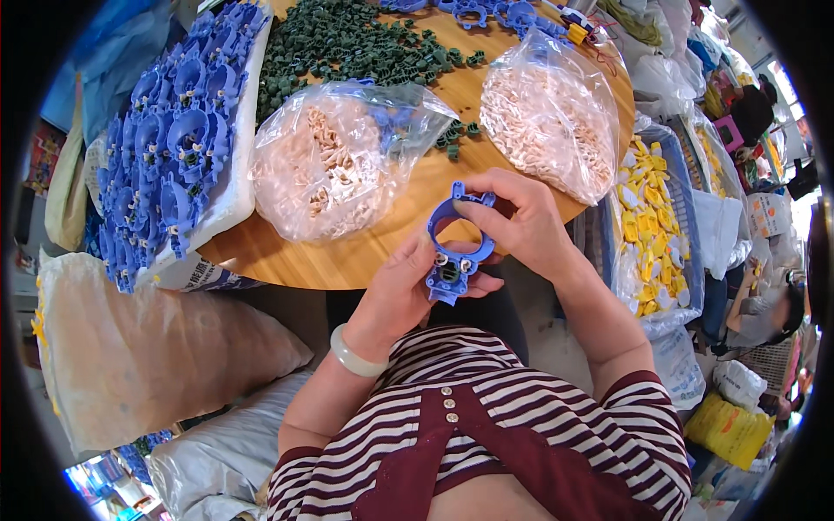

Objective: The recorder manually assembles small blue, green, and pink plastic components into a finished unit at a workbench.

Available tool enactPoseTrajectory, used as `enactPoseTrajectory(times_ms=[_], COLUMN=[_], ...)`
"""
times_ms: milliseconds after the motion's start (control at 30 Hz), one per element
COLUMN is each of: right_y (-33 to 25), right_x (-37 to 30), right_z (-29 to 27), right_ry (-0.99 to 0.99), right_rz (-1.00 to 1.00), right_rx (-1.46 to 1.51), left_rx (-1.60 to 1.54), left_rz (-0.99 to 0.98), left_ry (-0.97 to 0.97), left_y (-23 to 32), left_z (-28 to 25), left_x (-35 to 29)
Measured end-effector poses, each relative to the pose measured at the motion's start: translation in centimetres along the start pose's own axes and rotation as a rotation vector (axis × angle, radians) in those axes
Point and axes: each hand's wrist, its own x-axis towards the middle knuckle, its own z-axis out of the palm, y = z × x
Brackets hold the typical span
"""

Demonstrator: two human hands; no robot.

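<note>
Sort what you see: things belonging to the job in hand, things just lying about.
Likely the job:
held blue ring-shaped plastic frame
similar blue frames at left
dark green plastic pieces
two clear bags of pale pieces

Apparently just lying about:
yellow plastic pieces
beige sack
yellow bag

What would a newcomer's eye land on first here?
Probably the blue ring-shaped part, held in the left hand and right hand near the picture's centre. Then the heap of dark green pieces on the wooden table's far side, and the crowded blue parts at left.
</note>
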Motion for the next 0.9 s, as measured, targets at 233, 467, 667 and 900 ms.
enactPoseTrajectory(times_ms=[233,467,667,900], right_y=[1.0,1.8,2.1,3.8], right_x=[0.2,0.0,0.1,-0.7], right_z=[-1.1,-1.4,-2.8,-3.4], right_ry=[0.05,0.005,-0.124,-0.126], right_rz=[-0.156,-0.074,0.27,0.135], right_rx=[-0.21,-0.157,0.157,-0.173], left_rx=[1.603,2.18,1.851,0.42], left_rz=[0.617,0.568,0.671,0.265], left_ry=[0.256,-0.116,0.026,0.543], left_y=[2.0,1.3,0.8,-0.3], left_z=[3.3,3.2,3.2,1.5], left_x=[-1.9,-1.2,-0.8,-0.1])
